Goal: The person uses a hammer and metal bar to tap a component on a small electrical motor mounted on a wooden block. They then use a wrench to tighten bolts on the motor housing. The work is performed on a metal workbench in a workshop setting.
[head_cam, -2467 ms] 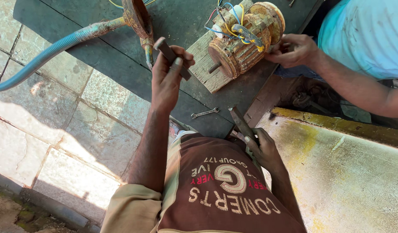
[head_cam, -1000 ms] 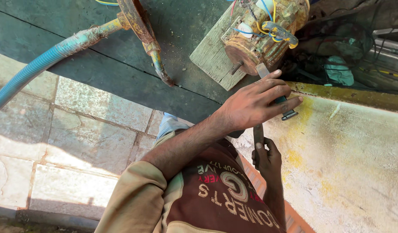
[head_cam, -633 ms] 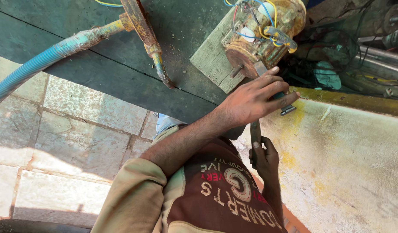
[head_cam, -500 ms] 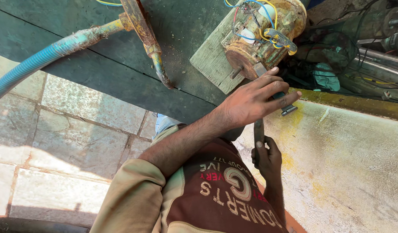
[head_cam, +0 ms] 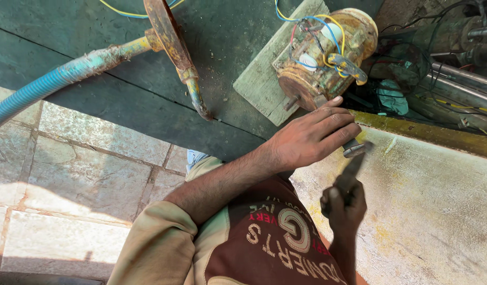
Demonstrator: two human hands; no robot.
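Now left hand point(head_cam: 312, 140) fingers cover a spanner point(head_cam: 355, 149) beside right hand point(head_cam: 344, 203)

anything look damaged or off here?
Yes. The small motor on the wooden block is rusted and grimy, with loose blue and yellow wires tangled over it. The metal bracket on the blue hose is badly corroded. The left hand holds a small metal part; the right hand grips a dark tool.
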